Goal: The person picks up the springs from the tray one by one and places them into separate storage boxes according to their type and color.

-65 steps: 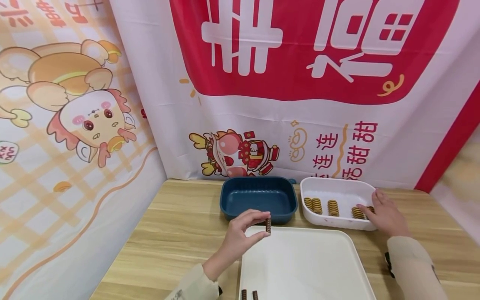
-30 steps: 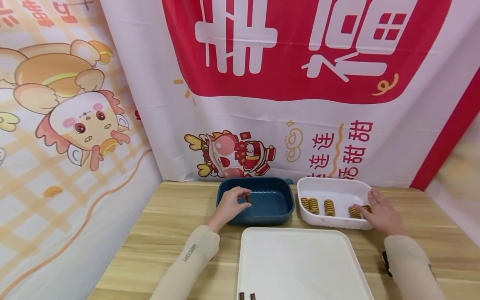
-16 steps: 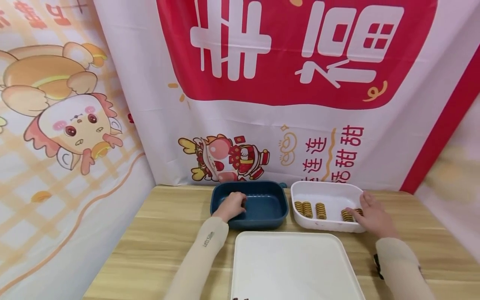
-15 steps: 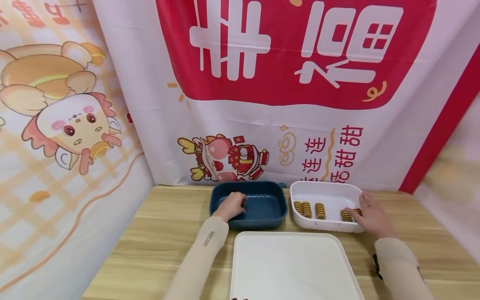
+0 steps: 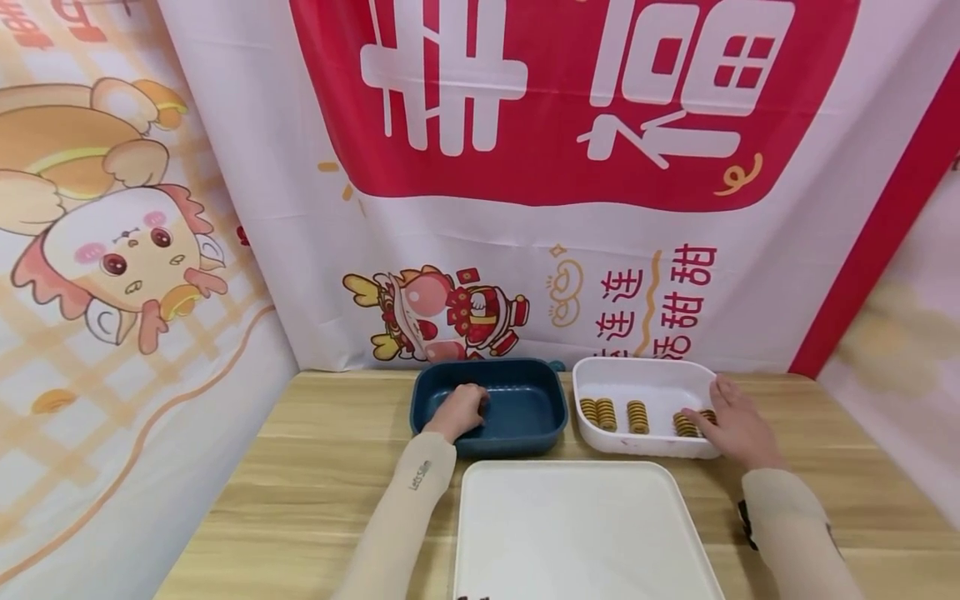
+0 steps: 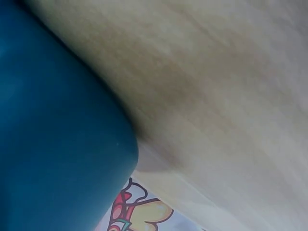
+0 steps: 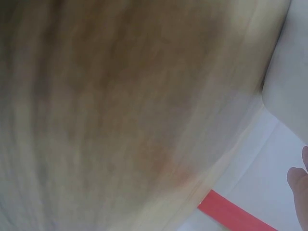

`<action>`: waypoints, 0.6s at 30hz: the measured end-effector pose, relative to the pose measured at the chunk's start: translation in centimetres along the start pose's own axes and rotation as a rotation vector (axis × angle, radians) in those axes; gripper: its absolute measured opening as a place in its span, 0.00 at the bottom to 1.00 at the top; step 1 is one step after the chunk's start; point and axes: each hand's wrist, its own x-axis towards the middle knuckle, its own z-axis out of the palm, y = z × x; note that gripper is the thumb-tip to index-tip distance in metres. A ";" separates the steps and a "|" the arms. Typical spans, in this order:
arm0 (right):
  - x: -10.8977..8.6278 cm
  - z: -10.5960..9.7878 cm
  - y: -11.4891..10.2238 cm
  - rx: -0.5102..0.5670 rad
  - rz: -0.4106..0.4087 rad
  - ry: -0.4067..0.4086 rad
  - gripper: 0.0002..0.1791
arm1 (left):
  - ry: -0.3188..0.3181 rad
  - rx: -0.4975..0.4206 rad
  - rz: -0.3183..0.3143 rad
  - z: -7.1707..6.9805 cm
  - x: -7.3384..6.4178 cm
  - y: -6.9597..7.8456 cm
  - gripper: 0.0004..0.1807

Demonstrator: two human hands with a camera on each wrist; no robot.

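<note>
In the head view, my left hand (image 5: 459, 411) reaches down into the left part of the dark blue box (image 5: 551, 433), knuckles up and fingers bent. Its fingertips are hidden, so I cannot tell whether the ridged brown stick is still between them. My right hand (image 5: 738, 423) rests on the right rim of the white box (image 5: 637, 447), fingers straight along the rim and thumb stretched inside. Near that thumb lie ridged yellow-brown rolls (image 5: 684, 425), which look like stacked biscuits. More such rolls (image 5: 637, 417) stand toward the box's left side.
An off-white tray (image 5: 577, 525) lies in front of both boxes, with dark tips of brown sticks (image 5: 463, 597) at its near left edge. The boxes stand side by side on a wooden table (image 5: 300, 467). A printed cloth (image 5: 547, 275) hangs right behind them.
My left hand has carried the ridged brown stick from over the tray down into the blue box, where the stick is out of sight. The right hand has stayed on the white box.
</note>
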 end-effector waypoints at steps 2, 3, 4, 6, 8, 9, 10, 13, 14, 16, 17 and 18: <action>0.0 0.0 0.0 -0.001 -0.008 0.004 0.50 | 0.011 0.003 0.019 -0.1 0.0 -0.1 0.17; 0.0 0.0 0.0 0.002 -0.010 0.006 0.50 | 0.017 0.002 0.025 -0.3 -0.1 -0.1 0.18; 0.0 0.0 -0.1 0.006 -0.015 0.012 0.50 | 0.023 0.004 0.029 -0.5 -0.1 -0.2 0.18; -0.1 -0.1 -0.1 0.012 -0.022 0.025 0.50 | 0.040 0.007 0.029 -0.9 -0.3 -0.4 0.19; -0.2 0.0 -0.1 0.018 -0.029 0.036 0.49 | 0.061 -0.003 0.017 -1.6 -0.6 -0.5 0.19; -0.2 0.0 0.0 0.022 -0.032 0.037 0.49 | 0.073 -0.011 0.011 -1.9 -0.9 -0.6 0.18; -0.2 0.1 0.0 0.017 -0.035 0.039 0.49 | 0.085 -0.020 0.007 -2.3 -1.1 -0.6 0.18; -0.1 0.3 0.3 0.007 -0.046 0.038 0.49 | 0.125 -0.062 0.025 -3.6 -2.2 -0.5 0.18; -0.1 0.4 0.3 0.003 -0.048 0.039 0.49 | 0.139 -0.071 0.040 -4.0 -2.5 -0.4 0.18; -0.1 0.4 0.3 0.007 -0.050 0.036 0.49 | 0.165 -0.078 0.074 -4.7 -3.3 -0.2 0.18; 0.0 0.4 0.3 0.011 -0.052 0.034 0.49 | 0.175 -0.083 0.088 -5.0 -3.7 0.0 0.18; 0.0 0.4 0.3 0.014 -0.050 0.031 0.49 | 0.182 -0.086 0.105 -5.3 -4.2 0.2 0.18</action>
